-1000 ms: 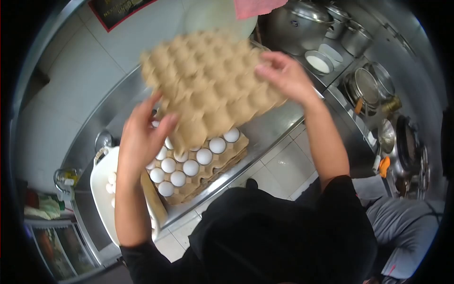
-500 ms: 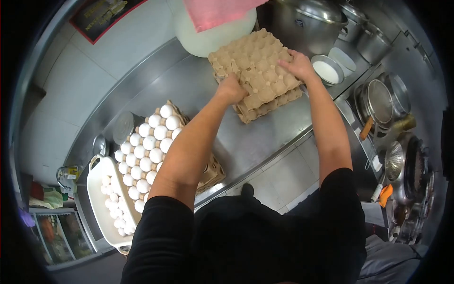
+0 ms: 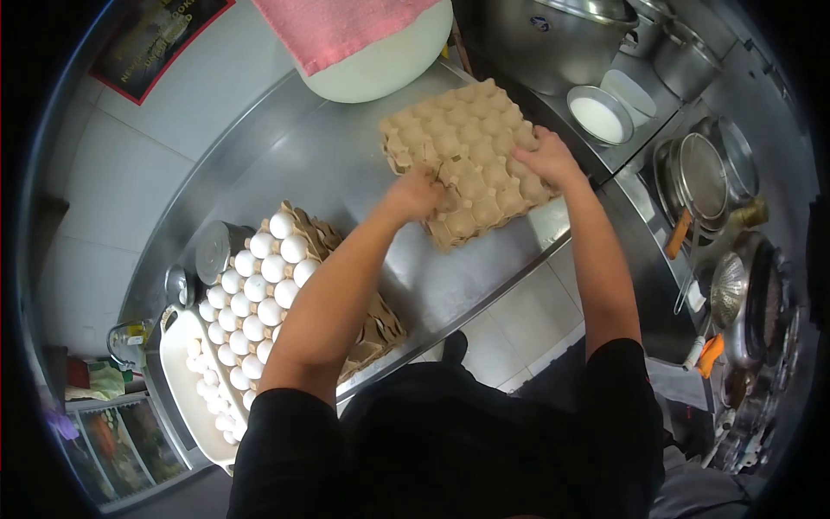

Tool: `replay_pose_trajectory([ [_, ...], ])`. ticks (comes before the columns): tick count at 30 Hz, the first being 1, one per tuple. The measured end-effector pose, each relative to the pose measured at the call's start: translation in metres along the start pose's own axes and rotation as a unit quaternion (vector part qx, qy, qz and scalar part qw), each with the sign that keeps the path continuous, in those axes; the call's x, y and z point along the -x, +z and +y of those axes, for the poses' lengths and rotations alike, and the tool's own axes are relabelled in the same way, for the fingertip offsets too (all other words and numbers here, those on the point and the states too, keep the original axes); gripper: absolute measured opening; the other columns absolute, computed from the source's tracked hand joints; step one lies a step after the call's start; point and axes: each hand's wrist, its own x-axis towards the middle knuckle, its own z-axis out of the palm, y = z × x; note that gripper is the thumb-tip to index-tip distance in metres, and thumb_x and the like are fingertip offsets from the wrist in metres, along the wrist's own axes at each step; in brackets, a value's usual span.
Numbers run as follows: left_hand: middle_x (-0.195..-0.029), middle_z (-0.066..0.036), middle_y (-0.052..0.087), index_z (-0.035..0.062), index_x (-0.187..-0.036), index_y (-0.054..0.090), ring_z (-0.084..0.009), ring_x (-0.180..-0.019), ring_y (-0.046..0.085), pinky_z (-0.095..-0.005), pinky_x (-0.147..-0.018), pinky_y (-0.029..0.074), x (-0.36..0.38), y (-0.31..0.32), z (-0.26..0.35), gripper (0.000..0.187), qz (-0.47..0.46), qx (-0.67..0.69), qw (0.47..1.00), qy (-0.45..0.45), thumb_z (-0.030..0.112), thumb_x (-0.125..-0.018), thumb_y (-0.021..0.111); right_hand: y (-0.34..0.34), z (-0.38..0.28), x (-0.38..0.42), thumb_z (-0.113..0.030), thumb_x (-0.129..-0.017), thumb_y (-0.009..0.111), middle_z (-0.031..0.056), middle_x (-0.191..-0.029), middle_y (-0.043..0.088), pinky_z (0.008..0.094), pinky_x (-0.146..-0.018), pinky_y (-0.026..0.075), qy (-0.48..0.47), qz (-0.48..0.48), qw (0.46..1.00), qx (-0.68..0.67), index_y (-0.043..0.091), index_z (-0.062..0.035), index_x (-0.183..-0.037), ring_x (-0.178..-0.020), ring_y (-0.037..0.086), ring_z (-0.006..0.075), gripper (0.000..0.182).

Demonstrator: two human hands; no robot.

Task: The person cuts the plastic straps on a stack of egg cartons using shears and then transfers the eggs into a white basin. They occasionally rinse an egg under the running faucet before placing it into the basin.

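Note:
Stacked brown cardboard egg trays [image 3: 475,156] lie on the steel counter [image 3: 294,160]. My left hand [image 3: 417,192] grips their near left part, fingers curled into the cardboard. On the right edge, my right hand [image 3: 550,159] has its thumb on top and its other fingers over the side, partly hidden. White eggs [image 3: 255,287] fill another tray at the left, which rests on more cardboard trays [image 3: 373,333]. Beside it, a white handled dish [image 3: 183,374] holds several smaller white pieces, too small to tell exactly.
A pink cloth [image 3: 337,30] covers a pale round container [image 3: 389,69] behind the trays. A large steel pot [image 3: 545,52] and a bowl of white contents [image 3: 596,119] stand at the back right. Strainers [image 3: 702,177] and pans line the right. A metal can [image 3: 218,251] stands left.
The empty trays now sit in a neater stack, lower in view, with my hands still on them. The view has shifted slightly, and the egg-filled tray appears further left.

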Motion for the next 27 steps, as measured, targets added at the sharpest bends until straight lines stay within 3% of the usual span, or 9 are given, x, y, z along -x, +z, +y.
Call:
replay_pose_trajectory([
  [4,-0.126,-0.023,0.059,0.0035,-0.136,0.046,-0.0343,-0.114,0.059,-0.0481,-0.093,0.047,0.013,-0.035,0.031,0.052,0.031,0.198,0.978,-0.050,0.037,-0.096,0.045,-0.048,-0.005,0.003,-0.043,-0.069,0.081,0.0261,-0.132,0.053,0.0342,-0.102,0.043,0.050,-0.027,0.987,-0.152,0.034,0.0144,-0.142,-0.120,0.056,0.0323,0.104],
  [7,-0.144,-0.024,0.044,0.0074,-0.150,0.027,-0.0387,-0.133,0.041,-0.0594,-0.106,0.031,0.036,-0.080,0.061,0.070,0.028,0.403,0.912,-0.074,0.055,-0.099,0.032,-0.075,-0.022,0.002,-0.054,-0.082,0.068,0.0228,-0.138,0.049,0.0342,-0.105,0.039,-0.102,0.187,0.944,-0.251,0.038,0.0024,-0.147,-0.124,0.051,0.0304,0.091],
  [11,-0.156,-0.022,0.027,0.0127,-0.157,0.012,-0.0375,-0.148,0.015,-0.0602,-0.115,0.015,0.052,-0.098,0.073,0.081,0.031,0.595,0.803,0.012,0.068,-0.097,0.017,-0.073,-0.043,-0.005,-0.070,-0.090,0.044,0.0181,-0.144,0.046,0.0369,-0.112,0.029,-0.153,0.177,0.880,-0.412,0.040,-0.0047,-0.148,-0.129,0.047,0.0304,0.087],
  [14,-0.140,-0.012,0.050,0.0094,-0.146,0.036,-0.0334,-0.135,0.042,-0.0572,-0.116,0.020,0.019,-0.111,0.042,0.063,0.083,0.613,0.776,0.124,0.049,-0.098,0.041,-0.079,-0.056,0.002,-0.080,-0.089,0.031,0.0121,-0.147,0.046,0.0395,-0.118,0.018,-0.064,0.116,0.814,-0.565,0.041,-0.0062,-0.147,-0.133,0.044,0.0297,0.095],
  [16,-0.120,-0.013,0.061,-0.0014,-0.137,0.044,-0.0262,-0.113,0.060,-0.0426,-0.108,0.041,-0.005,-0.122,0.005,0.055,0.001,0.514,0.823,0.241,0.026,-0.091,0.056,-0.096,-0.051,0.008,-0.079,-0.089,0.031,0.0127,-0.145,0.048,0.0405,-0.116,0.024,-0.064,-0.049,0.734,-0.674,0.040,-0.0044,-0.147,-0.133,0.045,0.0286,0.095],
  [18,-0.120,-0.014,0.060,-0.0032,-0.133,0.046,-0.0247,-0.109,0.061,-0.0373,-0.104,0.043,0.020,-0.115,0.019,0.047,0.028,0.503,0.849,0.159,0.018,-0.092,0.052,-0.106,-0.035,0.014,-0.067,-0.091,0.048,0.0140,-0.140,0.052,0.0410,-0.109,0.040,-0.049,-0.207,0.655,-0.725,0.038,-0.0006,-0.147,-0.129,0.050,0.0264,0.087],
  [21,-0.125,-0.016,0.058,-0.0061,-0.136,0.044,-0.0246,-0.111,0.060,-0.0350,-0.098,0.046,0.036,-0.100,0.030,0.051,0.047,0.443,0.889,0.108,0.010,-0.089,0.055,-0.095,-0.026,0.021,-0.042,-0.092,0.064,0.0169,-0.143,0.049,0.0348,-0.106,0.042,-0.107,-0.146,0.829,-0.529,0.034,0.0044,-0.147,-0.129,0.051,0.0245,0.078],
  [22,-0.127,-0.016,0.058,-0.0062,-0.138,0.043,-0.0251,-0.111,0.060,-0.0349,-0.098,0.046,0.025,-0.094,0.020,0.054,0.052,0.384,0.916,0.101,0.010,-0.088,0.055,-0.093,-0.018,0.017,-0.024,-0.087,0.071,0.0166,-0.144,0.048,0.0325,-0.107,0.041,-0.067,-0.185,0.809,-0.554,0.034,0.0052,-0.147,-0.129,0.050,0.0229,0.076],
  [27,-0.125,-0.019,0.062,-0.0051,-0.141,0.042,-0.0283,-0.114,0.061,-0.0353,-0.098,0.046,0.000,-0.063,-0.003,0.064,0.092,0.123,0.985,0.075,0.013,-0.082,0.061,-0.058,0.018,0.007,-0.013,-0.086,0.068,0.0159,-0.144,0.049,0.0327,-0.105,0.043,-0.063,-0.162,0.890,-0.421,0.031,0.0030,-0.149,-0.127,0.052,0.0223,0.075],
])
